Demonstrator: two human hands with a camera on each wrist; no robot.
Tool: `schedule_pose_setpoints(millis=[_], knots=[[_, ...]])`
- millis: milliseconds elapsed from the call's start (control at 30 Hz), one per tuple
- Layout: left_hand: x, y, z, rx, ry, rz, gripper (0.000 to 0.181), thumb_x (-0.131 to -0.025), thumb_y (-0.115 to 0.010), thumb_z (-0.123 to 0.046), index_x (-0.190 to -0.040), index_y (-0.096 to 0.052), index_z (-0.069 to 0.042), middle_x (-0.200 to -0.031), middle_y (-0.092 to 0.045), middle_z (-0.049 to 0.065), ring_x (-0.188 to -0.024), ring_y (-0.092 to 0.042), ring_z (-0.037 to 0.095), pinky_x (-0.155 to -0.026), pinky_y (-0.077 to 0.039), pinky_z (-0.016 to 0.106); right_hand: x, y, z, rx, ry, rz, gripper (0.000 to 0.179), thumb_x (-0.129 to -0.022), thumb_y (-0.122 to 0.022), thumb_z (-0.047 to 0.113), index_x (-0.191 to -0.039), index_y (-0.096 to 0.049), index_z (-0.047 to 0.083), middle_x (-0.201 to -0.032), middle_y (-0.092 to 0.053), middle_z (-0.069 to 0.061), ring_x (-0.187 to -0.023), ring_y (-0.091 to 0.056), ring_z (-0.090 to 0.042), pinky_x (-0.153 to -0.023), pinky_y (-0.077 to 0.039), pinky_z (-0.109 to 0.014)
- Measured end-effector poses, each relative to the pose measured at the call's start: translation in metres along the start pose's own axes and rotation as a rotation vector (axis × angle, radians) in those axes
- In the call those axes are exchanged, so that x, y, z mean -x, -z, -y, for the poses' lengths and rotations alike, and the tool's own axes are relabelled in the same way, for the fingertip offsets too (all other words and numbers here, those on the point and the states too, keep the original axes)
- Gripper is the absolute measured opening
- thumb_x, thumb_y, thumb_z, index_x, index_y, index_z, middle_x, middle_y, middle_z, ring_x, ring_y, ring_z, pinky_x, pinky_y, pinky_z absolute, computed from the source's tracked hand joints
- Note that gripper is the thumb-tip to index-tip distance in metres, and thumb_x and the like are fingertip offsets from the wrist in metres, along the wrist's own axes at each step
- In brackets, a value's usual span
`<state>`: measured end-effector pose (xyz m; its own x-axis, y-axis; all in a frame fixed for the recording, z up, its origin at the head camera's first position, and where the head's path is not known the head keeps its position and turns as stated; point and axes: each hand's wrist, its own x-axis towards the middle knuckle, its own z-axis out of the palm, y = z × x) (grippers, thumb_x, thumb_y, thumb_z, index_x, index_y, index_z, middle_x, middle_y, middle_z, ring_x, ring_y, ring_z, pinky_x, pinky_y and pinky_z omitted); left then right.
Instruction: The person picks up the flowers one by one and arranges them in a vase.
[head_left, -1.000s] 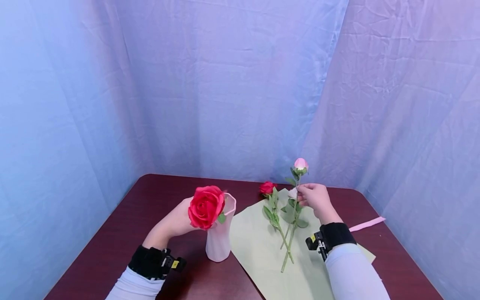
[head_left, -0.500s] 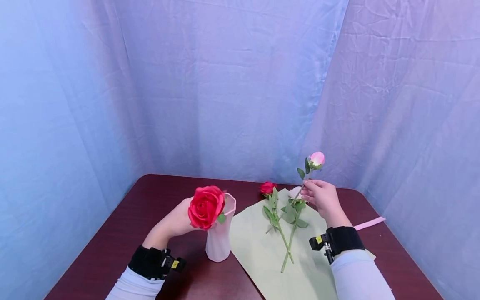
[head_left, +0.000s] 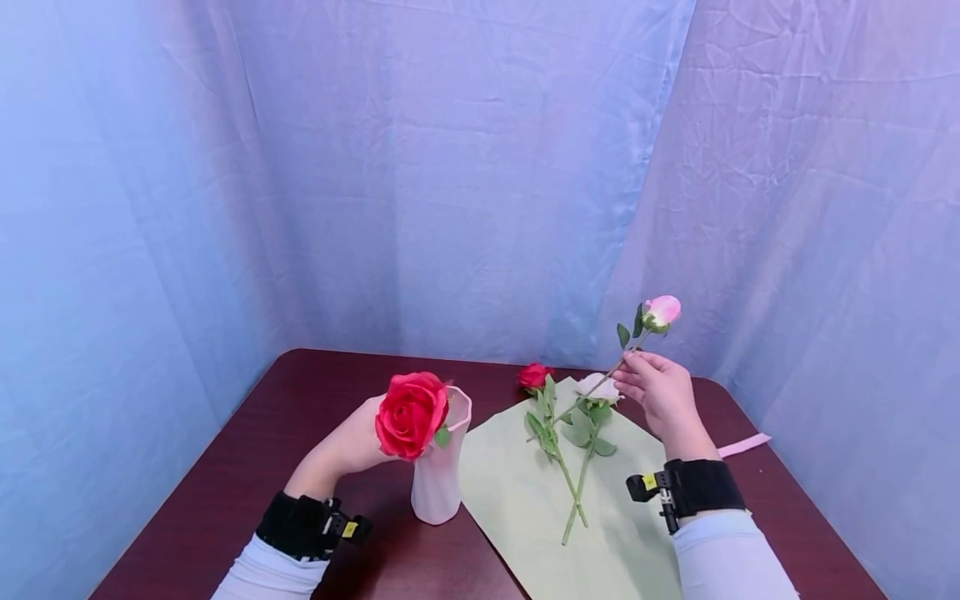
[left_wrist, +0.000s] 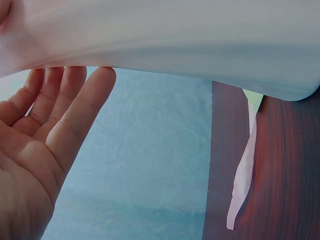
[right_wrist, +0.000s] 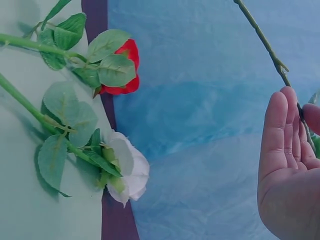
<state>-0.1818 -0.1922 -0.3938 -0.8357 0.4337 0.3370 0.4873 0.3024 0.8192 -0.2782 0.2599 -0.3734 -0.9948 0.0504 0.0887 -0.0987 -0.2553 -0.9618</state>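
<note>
My left hand (head_left: 352,437) grips the frosted, pale pink vase (head_left: 437,492), which stands upright on the table. In the left wrist view the fingers (left_wrist: 82,95) reach the far side of the vase (left_wrist: 165,45). A large red rose (head_left: 411,415) stands in the vase, its head leaning left over that hand. Over the paper, my right hand (head_left: 663,396) pinches the stem of a pink flower (head_left: 663,312), bloom up and right, stem slanting down left. In the right wrist view the bare stem (right_wrist: 265,42) passes between thumb and fingers.
A smaller red rose (head_left: 535,375) and a white flower (head_left: 598,387) lie with crossed stems on a pale green sheet of paper (head_left: 630,508). A pink ribbon (head_left: 745,445) lies to the right on the dark wooden table (head_left: 300,392). Blue curtains (head_left: 480,183) hang behind.
My right hand has moved right, lifting the pink flower off the crossed stems and tilting its bloom to the right. The left hand, vase and red rose have stayed in place.
</note>
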Motion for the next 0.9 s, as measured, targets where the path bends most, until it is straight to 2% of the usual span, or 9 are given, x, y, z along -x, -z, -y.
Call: schedule_pose_setpoints(millis=[200, 367, 633, 900], knots=[[-0.001, 0.000, 0.002, 0.005, 0.000, 0.005, 0.067, -0.077, -0.090, -0.022, -0.136, -0.059, -0.014, -0.122, -0.065, 0.003, -0.111, -0.061, 0.027, -0.083, -0.058, 0.036, 0.005, 0.003, 0.007, -0.053, 0.024, 0.004, 0.006, -0.098, -0.069, 0.011, -0.101, -0.068, 0.005, -0.084, -0.069, -0.005, -0.077, -0.073, -0.017, -0.076, -0.060, -0.032], [-0.002, 0.001, 0.001, 0.007, 0.003, 0.002, 0.069, -0.077, -0.090, -0.020, -0.138, -0.057, -0.015, -0.124, -0.064, 0.004, -0.113, -0.060, 0.028, -0.083, -0.059, 0.037, 0.007, 0.004, 0.015, -0.095, 0.059, 0.020, 0.006, -0.098, -0.069, 0.009, -0.100, -0.069, 0.004, -0.085, -0.070, -0.006, -0.078, -0.074, -0.019, -0.075, -0.061, -0.032], [0.001, -0.004, 0.003, -0.015, 0.004, -0.064, 0.072, -0.075, -0.091, -0.023, -0.138, -0.057, -0.018, -0.125, -0.064, 0.003, -0.113, -0.061, 0.028, -0.082, -0.059, 0.036, 0.013, 0.005, 0.031, -0.153, 0.109, 0.038, 0.004, -0.098, -0.069, 0.007, -0.098, -0.069, 0.003, -0.086, -0.073, -0.008, -0.078, -0.074, -0.020, -0.074, -0.061, -0.033], [0.009, -0.010, 0.002, -0.042, -0.037, -0.142, 0.071, -0.074, -0.092, -0.019, -0.136, -0.058, -0.016, -0.124, -0.065, 0.004, -0.113, -0.061, 0.030, -0.081, -0.059, 0.033, 0.018, 0.003, 0.044, -0.193, 0.136, 0.067, 0.005, -0.097, -0.069, 0.006, -0.099, -0.068, 0.002, -0.086, -0.073, -0.009, -0.078, -0.075, -0.021, -0.075, -0.061, -0.035]])
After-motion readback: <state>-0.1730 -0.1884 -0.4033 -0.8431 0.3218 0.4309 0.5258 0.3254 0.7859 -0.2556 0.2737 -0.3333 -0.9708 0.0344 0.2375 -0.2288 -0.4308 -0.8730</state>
